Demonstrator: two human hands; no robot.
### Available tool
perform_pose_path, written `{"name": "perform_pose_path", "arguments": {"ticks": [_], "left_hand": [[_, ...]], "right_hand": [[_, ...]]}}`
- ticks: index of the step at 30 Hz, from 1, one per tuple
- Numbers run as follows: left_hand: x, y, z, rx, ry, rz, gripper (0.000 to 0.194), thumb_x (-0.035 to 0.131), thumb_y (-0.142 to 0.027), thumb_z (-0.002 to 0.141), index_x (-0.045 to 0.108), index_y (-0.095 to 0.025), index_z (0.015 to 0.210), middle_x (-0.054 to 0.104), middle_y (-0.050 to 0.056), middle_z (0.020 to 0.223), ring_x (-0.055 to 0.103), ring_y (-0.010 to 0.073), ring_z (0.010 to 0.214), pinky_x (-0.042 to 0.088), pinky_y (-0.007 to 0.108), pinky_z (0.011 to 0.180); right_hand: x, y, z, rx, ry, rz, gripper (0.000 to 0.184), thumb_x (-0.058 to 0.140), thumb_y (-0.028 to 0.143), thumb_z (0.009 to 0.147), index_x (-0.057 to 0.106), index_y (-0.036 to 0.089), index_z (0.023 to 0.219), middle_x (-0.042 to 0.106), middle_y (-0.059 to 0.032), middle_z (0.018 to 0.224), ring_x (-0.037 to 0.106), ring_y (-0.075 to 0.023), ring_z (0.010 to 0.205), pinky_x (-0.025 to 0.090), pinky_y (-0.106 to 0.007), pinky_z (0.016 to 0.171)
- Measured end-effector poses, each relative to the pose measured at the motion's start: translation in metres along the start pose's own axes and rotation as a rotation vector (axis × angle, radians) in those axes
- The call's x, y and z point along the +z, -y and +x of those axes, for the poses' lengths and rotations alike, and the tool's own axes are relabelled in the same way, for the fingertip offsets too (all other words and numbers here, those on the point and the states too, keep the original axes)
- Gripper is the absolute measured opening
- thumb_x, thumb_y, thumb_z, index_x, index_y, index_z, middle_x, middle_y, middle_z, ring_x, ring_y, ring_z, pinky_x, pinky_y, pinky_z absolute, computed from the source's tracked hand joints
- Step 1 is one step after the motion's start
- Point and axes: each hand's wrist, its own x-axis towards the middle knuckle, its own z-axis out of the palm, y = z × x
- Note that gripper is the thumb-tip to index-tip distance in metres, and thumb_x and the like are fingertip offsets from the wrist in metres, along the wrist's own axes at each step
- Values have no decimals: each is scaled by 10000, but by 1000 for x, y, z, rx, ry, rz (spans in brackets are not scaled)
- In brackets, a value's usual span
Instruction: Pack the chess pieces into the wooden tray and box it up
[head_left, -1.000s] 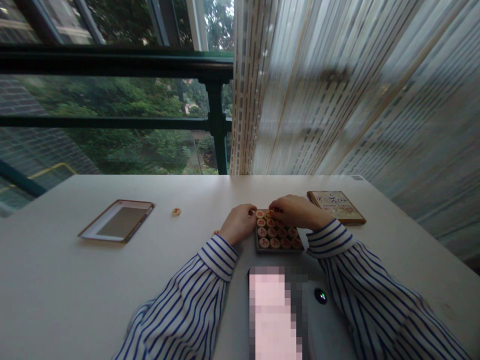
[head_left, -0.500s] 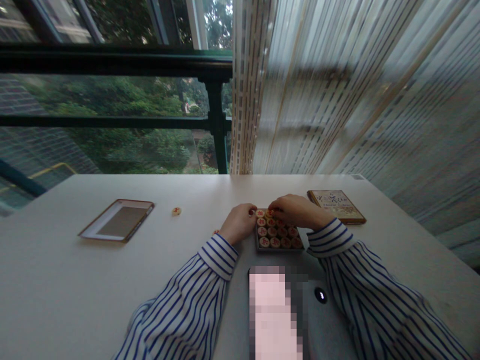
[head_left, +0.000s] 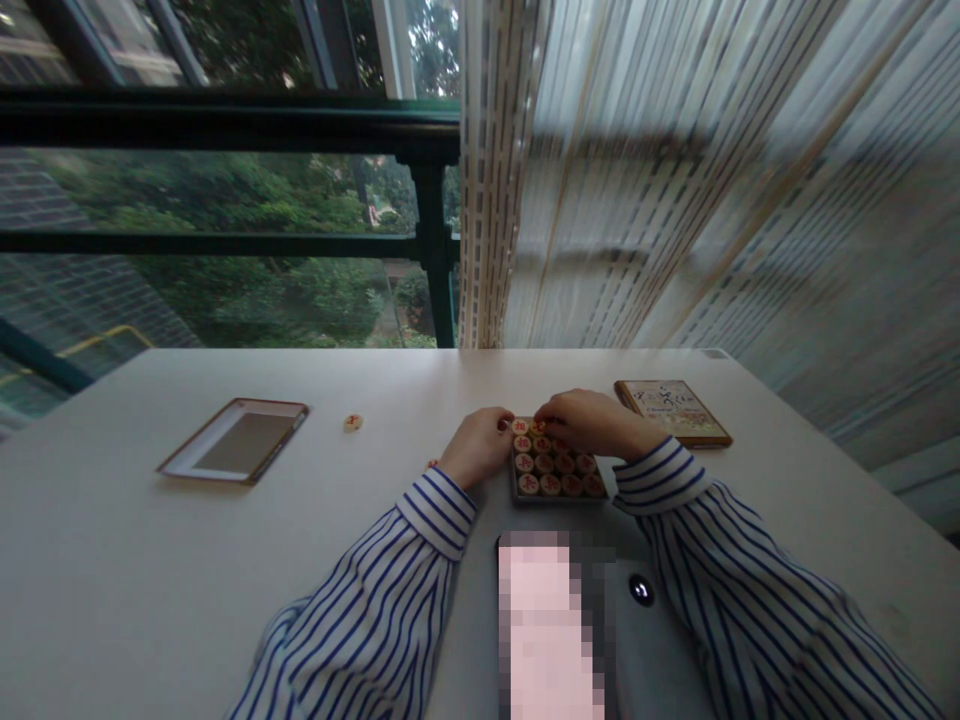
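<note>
A shallow grey-edged box [head_left: 561,500] lies on the table, filled with rows of round Chinese chess pieces [head_left: 550,484] marked in red. My left hand [head_left: 476,447] is closed at the far left corner of the box, fingertips curled against it; what they hold is hard to make out. Over the far row, my right hand [head_left: 589,420] is closed with its fingertips on one chess piece [head_left: 538,427], and it hides several others. One loose chess piece [head_left: 352,423] lies to the left on the table. Another chess piece [head_left: 433,464] shows partly behind my left wrist.
A shallow tray-like lid [head_left: 281,447] lies on the white table [head_left: 360,580] at the left. A flat box with printed characters [head_left: 675,412] is behind my right wrist. A phone with a blurred screen [head_left: 547,620] and a grey device with a round display [head_left: 641,590] are nearest me.
My right hand's fingertips have shifted very slightly left over the far row. My left hand, the box and the loose pieces look the same.
</note>
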Motion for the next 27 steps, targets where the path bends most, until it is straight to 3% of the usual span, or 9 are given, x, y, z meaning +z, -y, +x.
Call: {"name": "perform_pose_path", "arguments": {"ticks": [27], "left_hand": [[1,1,1,18,3,1,272,497,-242,764,654,-141,963,673,93,917,610,173,796,452,256,726]], "right_hand": [[1,0,2,-13,-5,16,297,435,249,789,647,262,997,675,-44,954,603,-206,862,408,-273,679]]}}
